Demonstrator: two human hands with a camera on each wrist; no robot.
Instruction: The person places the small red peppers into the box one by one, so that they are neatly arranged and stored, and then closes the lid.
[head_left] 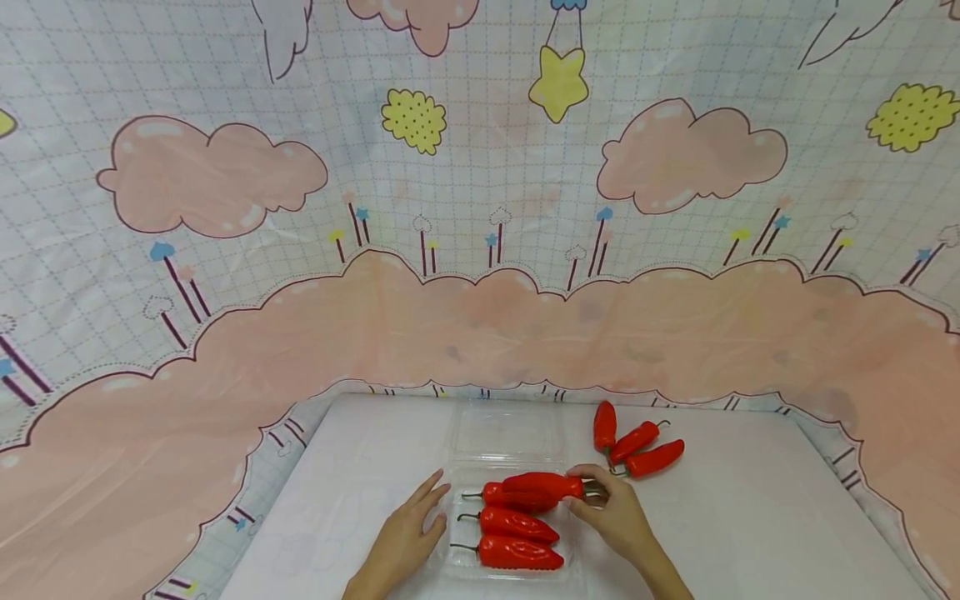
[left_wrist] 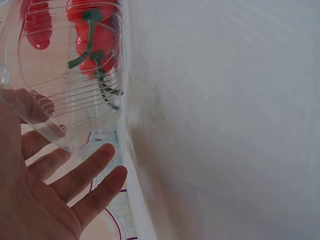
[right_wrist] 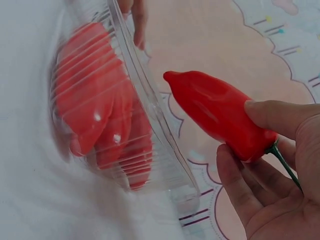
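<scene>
My right hand (head_left: 618, 517) pinches a red pepper (head_left: 543, 483) near its green-stemmed end, thumb on one side and fingers on the other. Its pointed tip faces left, over the clear plastic clamshell box (right_wrist: 165, 130). Inside that box lie three more red peppers (head_left: 517, 552) in a row, their stems towards the left; the held pepper partly covers the farthest one in the head view. Beside the box's left wall is my left hand (head_left: 405, 533), fingers spread and holding nothing. In the left wrist view its fingertips (left_wrist: 107, 152) are right by the box's corner.
The box's clear lid (head_left: 508, 433) lies folded back behind it. Three loose red peppers (head_left: 633, 443) are grouped on the white table (head_left: 750, 517) at the back right. A cloud-patterned cloth (head_left: 480, 333) hangs behind the table.
</scene>
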